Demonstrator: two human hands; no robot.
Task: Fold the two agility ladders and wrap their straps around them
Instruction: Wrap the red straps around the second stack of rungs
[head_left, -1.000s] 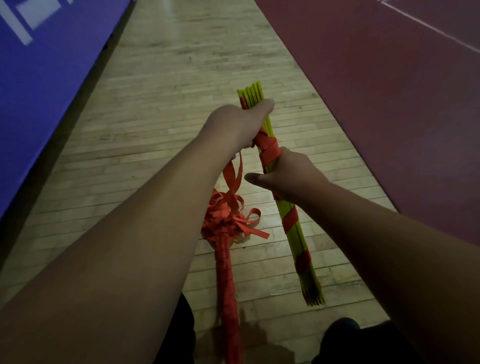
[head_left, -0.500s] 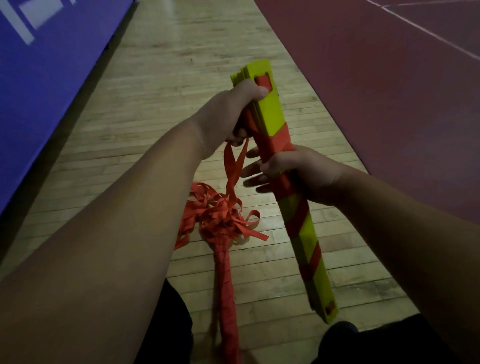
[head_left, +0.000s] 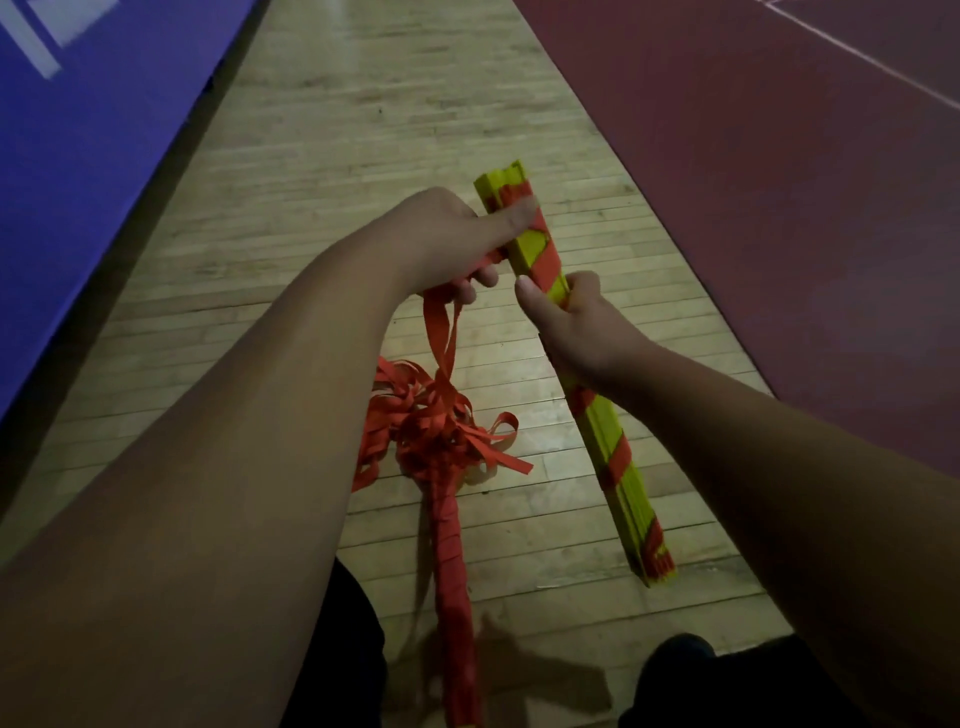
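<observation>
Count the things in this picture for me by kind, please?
Yellow ladder bundle, in both hands: 1
Red-wrapped ladder bundle, on the floor: 1
Hands, left hand and right hand: 2
Total: 4

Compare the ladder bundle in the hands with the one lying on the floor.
The held bundle is off the floor, gripped by the left hand and right hand; the floor bundle lies untouched. The held bundle shows yellow rungs between spaced red strap turns; the floor bundle is almost fully covered in red. The floor bundle ends in a loose strap tangle. Both use red straps.
</observation>
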